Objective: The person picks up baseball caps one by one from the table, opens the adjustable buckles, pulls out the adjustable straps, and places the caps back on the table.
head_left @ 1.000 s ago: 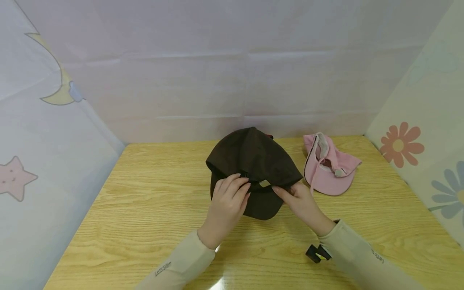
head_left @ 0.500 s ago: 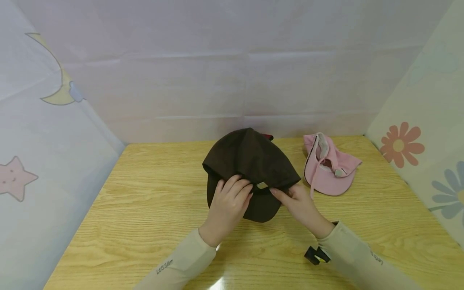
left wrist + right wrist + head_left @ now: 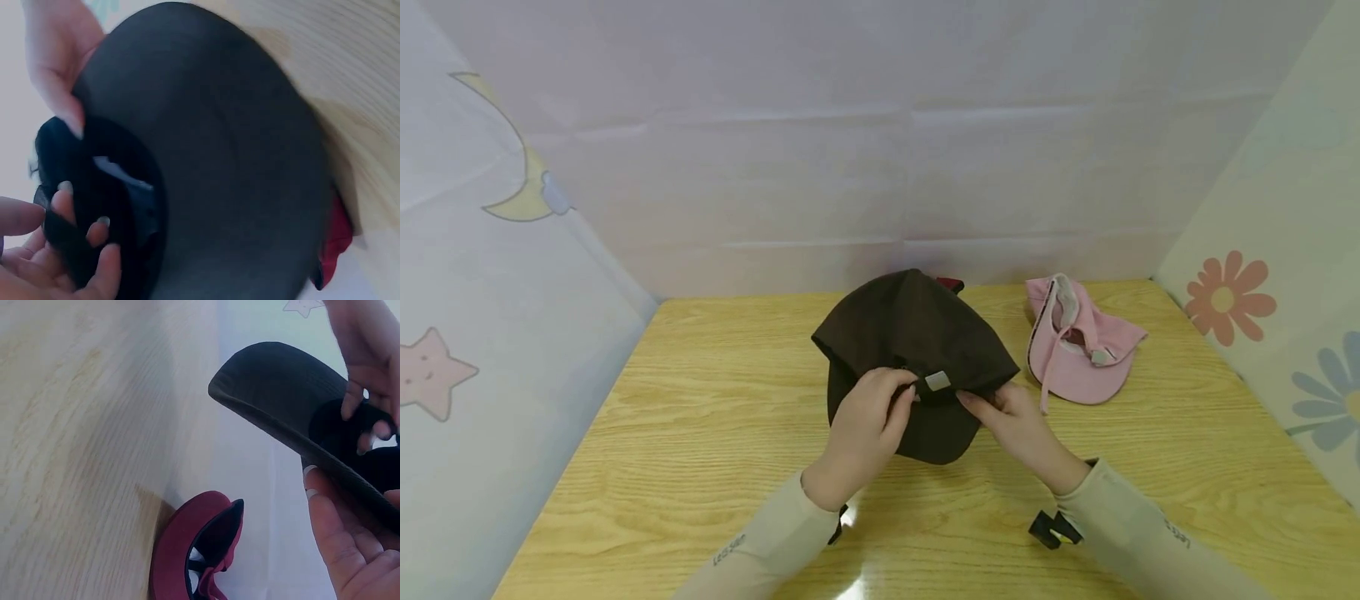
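"What's just changed?"
"The left hand (image 3: 867, 421). A moment ago its fingers showed along the rim of the dark cap (image 3: 917, 321); now they tuck under, and thumb and fingers pinch the black strap (image 3: 70, 239)."
"Meaning?"
"I'd judge the work centres on the strap, with the right hand (image 3: 1021, 421) steadying: it pinches the rim, thumb above, fingers below."
"So where's the cap?"
"Between the two hands and just beyond them, brim toward the person. Its metal tag (image 3: 937, 381) lies between the two hands' fingertips."
"Anything else about?"
"A pink cap (image 3: 1082, 379), beyond the right hand on its outer side, and a red hat (image 3: 167, 562), beyond both hands."
"What can't you make out?"
"From the head, the dark cap hides most of the red hat; the right wrist view cuts it off too. I can't tell whether the strap is fastened. Past the left fingertips, inside the cap, there's a pale strip (image 3: 122, 173): label or gap, I can't say."
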Motion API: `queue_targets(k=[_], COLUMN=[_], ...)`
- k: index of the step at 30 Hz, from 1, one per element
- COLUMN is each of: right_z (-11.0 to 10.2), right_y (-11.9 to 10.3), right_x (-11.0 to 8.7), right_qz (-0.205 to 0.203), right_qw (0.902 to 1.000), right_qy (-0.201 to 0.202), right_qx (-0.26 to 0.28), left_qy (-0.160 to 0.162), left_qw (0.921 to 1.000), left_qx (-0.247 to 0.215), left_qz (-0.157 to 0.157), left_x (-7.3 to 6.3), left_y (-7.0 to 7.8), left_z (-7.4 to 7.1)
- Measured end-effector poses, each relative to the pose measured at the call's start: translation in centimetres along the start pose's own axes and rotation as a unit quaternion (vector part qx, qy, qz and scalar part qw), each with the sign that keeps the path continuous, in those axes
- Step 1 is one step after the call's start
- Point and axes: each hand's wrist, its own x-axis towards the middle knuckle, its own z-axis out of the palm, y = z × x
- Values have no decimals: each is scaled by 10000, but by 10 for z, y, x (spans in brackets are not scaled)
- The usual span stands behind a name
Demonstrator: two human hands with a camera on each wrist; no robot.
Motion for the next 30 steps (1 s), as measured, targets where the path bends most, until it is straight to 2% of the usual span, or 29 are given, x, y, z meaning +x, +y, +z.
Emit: queue_targets(k=[6,11,14,18,24,27,30], right_z=[2,2,2,2,2,2,2], right_y=[4,5,5,5,8,9,9], right_x=[1,1,1,0,-1,-1,-1], right_qz=[-209,-262,-168,-28,-266,-350,-409], right_qw=[9998,9996,9998,10000,9992,9984,9976], right_qy=[-1,-43,-67,-81,28,85,91], right_qx=[-43,9,18,-33,-281,-428,-544], left_qy=[-176,21,93,74,127,179,240], left_qw=[9965,9842,9698,9406,9033,8882,8817], left_qx=[-689,-1413,-2005,-2886,-3565,-3768,-3868], left_qz=[-447,-1064,-1387,-1786,-2385,-2623,-2692], left_x=[4,7,11,15,20,23,26], left_y=[9,13,13,12,10,11,12], left_z=[-9,-17,-20,-23,-27,-30,-34])
